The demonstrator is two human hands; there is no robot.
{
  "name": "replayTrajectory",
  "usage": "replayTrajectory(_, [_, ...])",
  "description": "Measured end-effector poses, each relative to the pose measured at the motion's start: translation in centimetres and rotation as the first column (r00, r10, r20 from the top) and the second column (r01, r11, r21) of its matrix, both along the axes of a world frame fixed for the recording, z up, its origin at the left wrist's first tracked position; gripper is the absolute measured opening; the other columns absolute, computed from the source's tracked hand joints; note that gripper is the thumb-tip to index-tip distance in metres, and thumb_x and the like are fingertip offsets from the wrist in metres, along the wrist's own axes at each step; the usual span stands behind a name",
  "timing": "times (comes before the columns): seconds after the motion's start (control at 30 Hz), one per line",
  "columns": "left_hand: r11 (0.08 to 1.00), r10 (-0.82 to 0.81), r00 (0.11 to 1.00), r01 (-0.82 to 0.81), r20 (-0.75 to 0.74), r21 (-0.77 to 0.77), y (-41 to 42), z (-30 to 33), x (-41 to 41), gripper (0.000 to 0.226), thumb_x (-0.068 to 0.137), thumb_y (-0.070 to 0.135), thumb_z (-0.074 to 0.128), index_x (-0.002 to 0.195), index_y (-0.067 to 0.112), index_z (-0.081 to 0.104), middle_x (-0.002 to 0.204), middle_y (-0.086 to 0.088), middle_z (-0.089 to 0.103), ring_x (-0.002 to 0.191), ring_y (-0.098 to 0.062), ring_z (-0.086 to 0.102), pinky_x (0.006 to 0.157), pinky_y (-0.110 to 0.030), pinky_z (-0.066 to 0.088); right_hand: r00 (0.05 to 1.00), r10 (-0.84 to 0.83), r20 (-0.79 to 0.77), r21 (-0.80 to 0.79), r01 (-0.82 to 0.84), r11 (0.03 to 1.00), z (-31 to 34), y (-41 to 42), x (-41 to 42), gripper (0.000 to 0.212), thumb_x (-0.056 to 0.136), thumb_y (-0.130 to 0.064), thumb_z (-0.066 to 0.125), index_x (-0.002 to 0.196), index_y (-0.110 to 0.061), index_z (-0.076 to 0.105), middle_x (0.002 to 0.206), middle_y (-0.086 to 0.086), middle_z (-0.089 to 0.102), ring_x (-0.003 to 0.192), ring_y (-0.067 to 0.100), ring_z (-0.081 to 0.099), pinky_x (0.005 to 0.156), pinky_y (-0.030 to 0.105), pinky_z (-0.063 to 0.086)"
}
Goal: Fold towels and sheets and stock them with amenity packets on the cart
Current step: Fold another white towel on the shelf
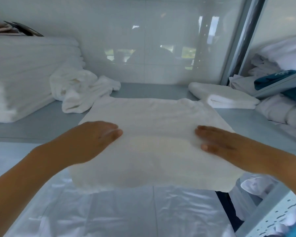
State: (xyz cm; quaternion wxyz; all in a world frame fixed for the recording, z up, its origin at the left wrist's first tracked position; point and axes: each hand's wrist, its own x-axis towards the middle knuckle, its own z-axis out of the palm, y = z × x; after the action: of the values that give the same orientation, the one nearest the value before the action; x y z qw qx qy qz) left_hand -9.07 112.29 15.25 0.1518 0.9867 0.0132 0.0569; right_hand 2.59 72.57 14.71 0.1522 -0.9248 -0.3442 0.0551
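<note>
Towel (154, 134) mid-fold, flat on the table (246, 120), near edge hanging off.
Both palms press it, fingers straight, nothing gripped: left hand (92, 139) and right hand (219, 142) equally near, fingertips pointing inward, towel's length running away beyond them.

Head camera looks down, close over table (161, 90).

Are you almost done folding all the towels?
Not yet. One folded towel already lies at the back right. Right now the left hand and right hand rest flat on a spread towel, mid-fold. A crumpled pile of towels at the back left is waiting. No cart or amenity packets are in view.
</note>
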Motion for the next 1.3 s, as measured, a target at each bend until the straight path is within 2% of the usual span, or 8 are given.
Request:
replayTrajectory(0.07, [0.999, -0.004, 1.000, 0.004, 0.004, 0.031, -0.9, 0.7, 3.1, 0.073, 0.091, 0.078, 0.026, 0.150, 0.039, 0.044, 0.159, 0.012, 0.039, 0.145, -0.012, 0.036, 0.114, -0.031, 0.027, 0.999, -0.025, 0.024, 0.062, 0.023, 0.998, 0.8, 1.7, 2.2, 0.078, 0.079, -0.096, 0.026, 0.149, -0.063, 0.025, 0.152, -0.051, 0.010, 0.138, -0.030, 0.002, 0.120, 0.018, 0.004])
replayTrajectory(0.13, [0.994, -0.062, 0.991, 0.073, -0.121, 0.085, -2.2, 0.9, 5.9, 0.068, 0.097, 0.069, 0.031, 0.158, 0.040, 0.028, 0.168, 0.012, 0.018, 0.154, -0.012, 0.016, 0.125, -0.038, 0.014, 0.999, -0.037, 0.031, 0.031, 0.036, 0.999, 1.0, 3.6, 4.9, 0.075, 0.087, -0.083, 0.031, 0.155, -0.052, 0.027, 0.162, -0.037, 0.011, 0.147, -0.016, 0.004, 0.124, 0.024, 0.002])
replayTrajectory(0.27, [0.981, -0.047, 0.970, 0.090, -0.240, 0.173, -2.4, -0.4, 8.1, 0.072, 0.098, 0.070, 0.017, 0.162, 0.041, 0.004, 0.171, 0.011, -0.003, 0.157, -0.014, -0.002, 0.126, -0.050, 0.005, 0.999, -0.047, -0.011, -0.091, 0.046, 0.995, 0.1, 5.1, 8.0, 0.065, 0.102, -0.064, 0.029, 0.161, -0.040, 0.018, 0.169, -0.019, 0.010, 0.154, 0.001, 0.003, 0.125, 0.025, -0.002])
replayTrajectory(0.4, [0.980, -0.065, 0.965, 0.109, -0.252, 0.164, -2.3, -0.9, 6.1, 0.087, 0.081, 0.080, 0.006, 0.161, 0.044, -0.001, 0.170, 0.014, -0.008, 0.157, -0.012, -0.006, 0.127, -0.046, 0.001, 0.999, -0.031, 0.022, -0.104, 0.033, 0.994, -0.8, 4.2, 6.2, 0.073, 0.095, -0.073, 0.020, 0.161, -0.044, 0.009, 0.168, -0.023, 0.002, 0.154, -0.001, -0.003, 0.126, 0.030, -0.002])
replayTrajectory(0.6, [0.971, -0.156, 0.975, 0.181, -0.160, 0.157, -2.3, -3.0, 0.3, 0.079, 0.078, 0.090, -0.011, 0.151, 0.060, -0.015, 0.161, 0.032, -0.022, 0.150, 0.004, -0.021, 0.122, -0.032, -0.009, 0.993, 0.024, 0.115, -0.106, -0.011, 0.994, -2.4, 1.0, 0.4, 0.072, 0.089, -0.088, 0.004, 0.154, -0.059, -0.006, 0.160, -0.040, -0.013, 0.146, -0.016, -0.016, 0.123, 0.023, -0.004])
replayTrajectory(0.97, [0.980, -0.138, 0.970, 0.163, -0.199, 0.117, -2.2, -1.8, 4.7, 0.079, 0.084, 0.081, 0.004, 0.158, 0.052, -0.001, 0.167, 0.024, -0.010, 0.154, -0.002, -0.011, 0.127, -0.040, -0.002, 1.000, -0.007, -0.006, -0.149, 0.006, 0.989, -0.3, 2.7, 4.5, 0.075, 0.092, -0.074, 0.018, 0.160, -0.046, -0.002, 0.165, -0.030, -0.007, 0.149, -0.010, -0.012, 0.118, 0.019, -0.007])
replayTrajectory(1.17, [0.971, -0.152, 0.987, 0.160, -0.054, 0.175, -1.3, -3.5, 2.4, 0.086, 0.085, 0.088, -0.003, 0.160, 0.046, -0.004, 0.165, 0.030, -0.006, 0.151, 0.008, -0.009, 0.124, -0.029, 0.001, 0.994, 0.056, 0.098, -0.151, -0.040, 0.988, -1.5, 0.5, 1.9, 0.075, 0.088, -0.088, 0.011, 0.155, -0.058, -0.007, 0.161, -0.037, -0.012, 0.146, -0.016, -0.017, 0.122, 0.021, -0.006])
replayTrajectory(1.3, [0.960, -0.129, 0.991, 0.117, 0.030, 0.256, -0.6, -4.3, 0.8, 0.088, 0.084, 0.090, 0.002, 0.160, 0.046, -0.003, 0.165, 0.029, -0.006, 0.152, 0.005, -0.005, 0.125, -0.030, 0.006, 0.977, 0.090, 0.193, -0.164, -0.058, 0.985, -2.1, -0.5, 0.8, 0.082, 0.086, -0.092, 0.019, 0.154, -0.058, -0.011, 0.162, -0.036, -0.014, 0.147, -0.014, -0.016, 0.125, 0.025, -0.001])
